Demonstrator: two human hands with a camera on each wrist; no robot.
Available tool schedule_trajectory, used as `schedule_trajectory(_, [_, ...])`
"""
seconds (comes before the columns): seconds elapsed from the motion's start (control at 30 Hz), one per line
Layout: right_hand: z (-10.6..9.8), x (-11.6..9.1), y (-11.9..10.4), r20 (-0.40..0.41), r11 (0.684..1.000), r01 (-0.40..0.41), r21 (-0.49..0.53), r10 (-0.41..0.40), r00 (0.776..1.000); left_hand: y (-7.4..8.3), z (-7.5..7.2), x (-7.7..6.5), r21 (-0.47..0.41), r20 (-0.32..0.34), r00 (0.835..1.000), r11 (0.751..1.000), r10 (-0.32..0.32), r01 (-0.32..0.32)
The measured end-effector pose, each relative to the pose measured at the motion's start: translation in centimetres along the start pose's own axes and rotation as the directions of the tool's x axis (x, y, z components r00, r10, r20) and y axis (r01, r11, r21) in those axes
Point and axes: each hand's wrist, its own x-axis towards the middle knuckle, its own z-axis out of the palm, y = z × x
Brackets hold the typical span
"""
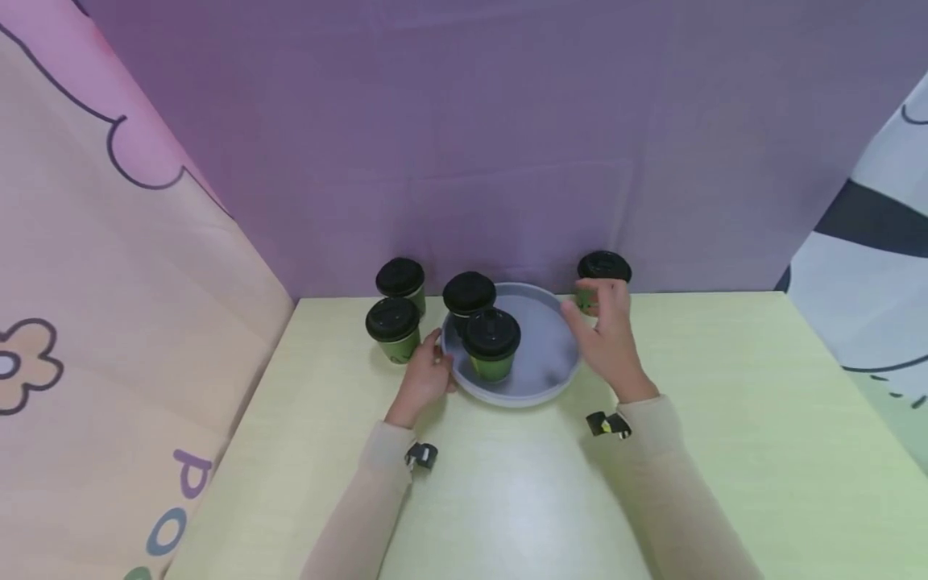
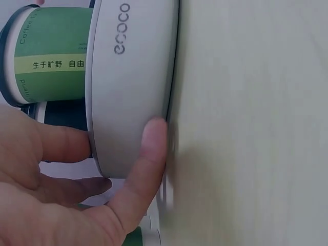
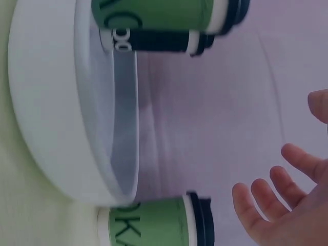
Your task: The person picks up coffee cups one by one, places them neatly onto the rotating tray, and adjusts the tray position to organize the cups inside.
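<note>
A round grey tray [image 1: 544, 342] with raised walls lies on the table. On its left side stand a green paper coffee cup [image 1: 493, 362] with a black lid and, behind it, a dark cup [image 1: 468, 293] with the same kind of lid. My left hand [image 1: 423, 379] holds the tray's left edge, its thumb [image 2: 155, 138] against the outer wall and a finger at the rim. Beyond the tray's right side, another green lidded cup [image 1: 605, 264] stands by the backdrop. My right hand [image 1: 612, 346] hovers in front of that cup with fingers spread, holding nothing, and partly hides it.
Two more lidded cups stand left of the tray: one behind [image 1: 400, 278] and one in front [image 1: 394, 322], close to my left hand. A purple cloth backdrop [image 1: 464, 145] rises at the table's back edge, with printed cloth on both sides.
</note>
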Motion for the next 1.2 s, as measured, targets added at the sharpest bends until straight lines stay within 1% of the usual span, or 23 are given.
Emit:
schedule_trajectory(0.2, [-1.6,0.1,1.6,0.013,0.995,-0.091,-0.037,0.092,0.996,-0.1,0.2,0.3,-0.029,-0.029,0.999,0.999,-0.025,0.024])
schedule_trajectory(0.33, [-2.6,0.4,2.7,0.011,0.990,-0.114,-0.078,0.116,0.993,0.0,0.2,0.3,-0.021,-0.044,0.999,1.000,-0.017,0.017])
schedule_trajectory(0.5, [-3.8,1.2,3.7,-0.031,0.983,-0.133,-0.126,0.130,0.991,0.0,0.2,0.2,0.006,-0.046,0.999,1.000,-0.005,0.005])
schedule_trajectory(0.6, [-4.3,1.9,4.2,-0.067,0.974,-0.162,-0.156,0.154,0.986,0.1,0.1,0.1,0.026,-0.036,0.999,1.000,-0.001,0.001])
schedule_trajectory(0.7, [-4.6,2.6,4.7,-0.079,0.963,-0.190,-0.190,0.178,0.981,0.3,-0.1,0.0,0.064,-0.026,1.000,0.998,-0.002,0.004])
schedule_trajectory(0.8, [-4.6,3.4,5.1,-0.056,0.953,-0.211,-0.219,0.203,0.978,0.4,-0.5,-0.2,0.090,-0.024,1.000,0.996,-0.008,0.011])
schedule_trajectory(0.9, [-4.6,4.2,5.6,0.002,0.942,-0.224,-0.250,0.232,0.973,0.6,-0.7,-0.4,0.098,-0.025,1.000,0.995,-0.005,0.007])
schedule_trajectory(1.0, [-4.7,4.9,6.3,0.051,0.935,-0.234,-0.265,0.256,0.965,0.6,-0.7,-0.3,0.127,-0.021,1.000,0.992,0.012,-0.009])
schedule_trajectory(1.1, [-4.7,5.5,7.0,0.076,0.926,-0.249,-0.282,0.280,0.957,0.5,-0.5,-0.3,0.149,-0.011,1.000,0.989,0.016,-0.015])
schedule_trajectory(1.2, [-4.4,6.0,7.6,0.090,0.915,-0.263,-0.304,0.303,0.949,0.4,-0.4,-0.3,0.136,-0.002,1.000,0.991,-0.006,0.006])
